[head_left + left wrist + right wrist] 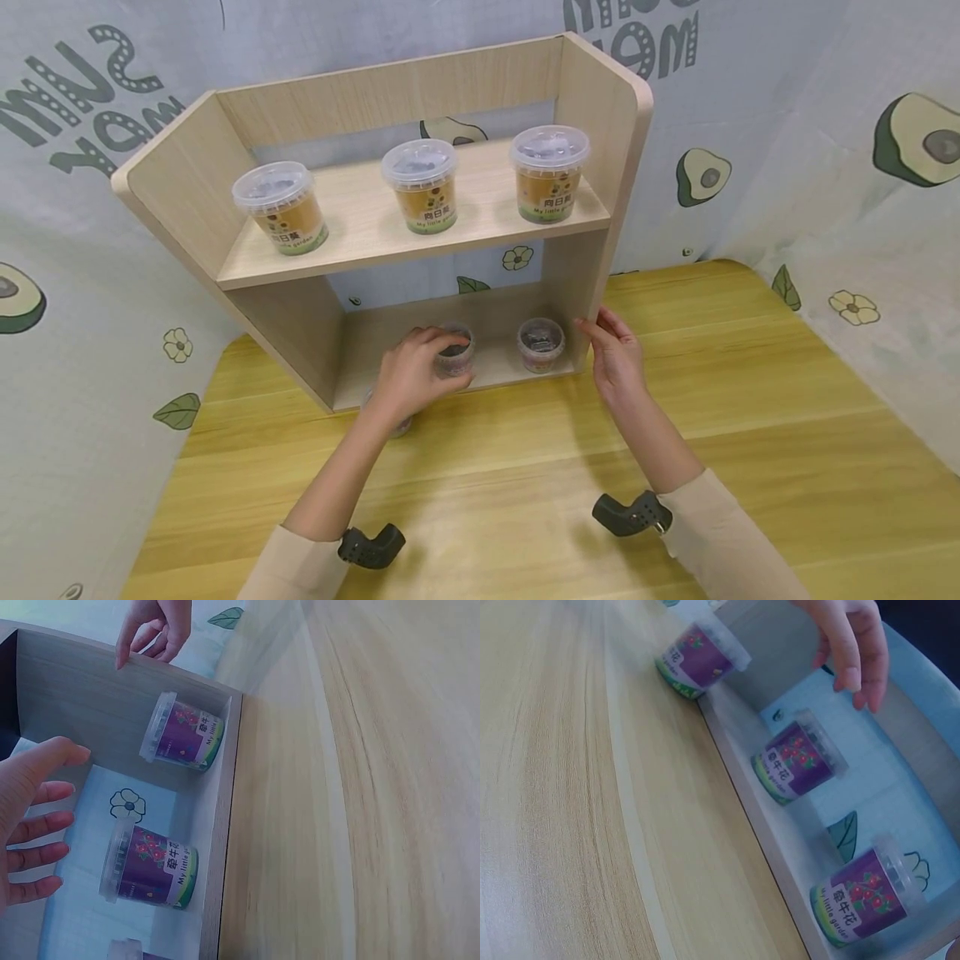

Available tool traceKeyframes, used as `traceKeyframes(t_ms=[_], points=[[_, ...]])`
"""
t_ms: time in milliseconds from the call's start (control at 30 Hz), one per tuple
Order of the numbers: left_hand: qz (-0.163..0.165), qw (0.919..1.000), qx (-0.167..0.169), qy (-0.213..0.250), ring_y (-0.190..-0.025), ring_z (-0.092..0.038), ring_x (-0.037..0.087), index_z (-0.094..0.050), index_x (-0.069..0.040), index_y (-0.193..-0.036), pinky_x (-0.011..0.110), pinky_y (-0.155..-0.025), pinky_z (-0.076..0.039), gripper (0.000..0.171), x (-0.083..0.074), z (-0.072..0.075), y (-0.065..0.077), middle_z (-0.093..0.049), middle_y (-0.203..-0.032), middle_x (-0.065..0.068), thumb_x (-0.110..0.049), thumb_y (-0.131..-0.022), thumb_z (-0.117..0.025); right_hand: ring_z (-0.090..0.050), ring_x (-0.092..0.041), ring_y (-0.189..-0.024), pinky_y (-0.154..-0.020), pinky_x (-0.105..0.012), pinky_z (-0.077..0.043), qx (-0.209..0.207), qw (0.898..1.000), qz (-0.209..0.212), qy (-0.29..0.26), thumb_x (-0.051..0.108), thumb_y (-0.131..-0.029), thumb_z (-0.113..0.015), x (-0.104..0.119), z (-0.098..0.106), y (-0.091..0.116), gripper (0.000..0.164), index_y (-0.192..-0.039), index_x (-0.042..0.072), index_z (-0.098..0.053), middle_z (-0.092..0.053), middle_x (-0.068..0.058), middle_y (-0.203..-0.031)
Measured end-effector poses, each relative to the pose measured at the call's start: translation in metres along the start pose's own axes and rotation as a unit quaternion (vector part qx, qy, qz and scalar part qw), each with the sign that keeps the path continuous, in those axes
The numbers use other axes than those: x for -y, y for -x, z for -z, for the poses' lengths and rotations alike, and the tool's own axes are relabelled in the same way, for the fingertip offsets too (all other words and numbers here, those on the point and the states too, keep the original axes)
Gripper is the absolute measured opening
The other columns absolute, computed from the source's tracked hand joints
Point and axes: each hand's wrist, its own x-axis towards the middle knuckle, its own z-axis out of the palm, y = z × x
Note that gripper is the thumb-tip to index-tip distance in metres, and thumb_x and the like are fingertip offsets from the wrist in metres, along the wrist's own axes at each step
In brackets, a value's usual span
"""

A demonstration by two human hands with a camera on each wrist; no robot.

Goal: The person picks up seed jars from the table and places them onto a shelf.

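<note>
My left hand (416,371) hovers above the middle purple-labelled plastic cup (793,763) on the lower shelf. Its fingers are spread and relaxed, apart from the lid in both wrist views. With my right hand (619,358) I grip the front edge of the right side panel (600,275) of the wooden shelf unit, a finger on its inner face. Another purple cup (540,346) stands upright on the lower shelf beside that panel. A third purple cup (697,661) is at the shelf's front left, on the table side, mostly hidden by my left forearm in the head view.
Three orange-labelled cups with clear lids stand on the upper shelf: left (281,208), middle (423,185) and right (550,173). The unit rests on a wood-grain table (487,483). A patterned cloth (795,125) hangs behind and around it.
</note>
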Motion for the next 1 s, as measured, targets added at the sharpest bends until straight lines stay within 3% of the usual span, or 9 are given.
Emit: traceKeyframes(t_ms=[333,700,1000], points=[[-0.014,0.9999,-0.009,0.001,-0.104,-0.057,0.02,-0.069,-0.024,-0.106,0.04,-0.064,-0.052,0.039,-0.003,-0.001,0.004,-0.063,-0.112,-0.003,-0.047,-0.074,-0.071,-0.06,-0.009,-0.091,-0.086,-0.017,-0.046,-0.005,1.0,-0.006,-0.005,-0.019,-0.08,-0.054,0.0,0.001,0.0,0.034,-0.081,0.012,-0.069,-0.065,0.0,-0.092],[-0.029,0.9991,-0.028,0.015,-0.099,-0.058,0.018,-0.071,-0.025,-0.102,0.039,-0.066,-0.051,0.035,-0.002,-0.009,0.019,-0.064,-0.106,-0.005,-0.043,-0.073,-0.074,-0.058,-0.009,-0.094,-0.087,-0.017,-0.045,0.006,1.0,-0.001,0.005,-0.018,-0.081,-0.054,0.001,0.0,0.0,0.033,-0.083,0.012,-0.068,-0.063,0.0,-0.094],[-0.019,0.9991,-0.03,0.021,-0.1,-0.058,0.019,-0.071,-0.025,-0.101,0.043,-0.072,-0.051,0.032,-0.001,-0.011,0.023,-0.064,-0.106,-0.004,-0.039,-0.072,-0.075,-0.059,-0.01,-0.092,-0.083,-0.015,-0.047,0.006,1.0,0.004,0.004,-0.018,-0.081,-0.054,0.0,0.0,0.0,0.034,-0.079,0.012,-0.069,-0.064,0.0,-0.09]])
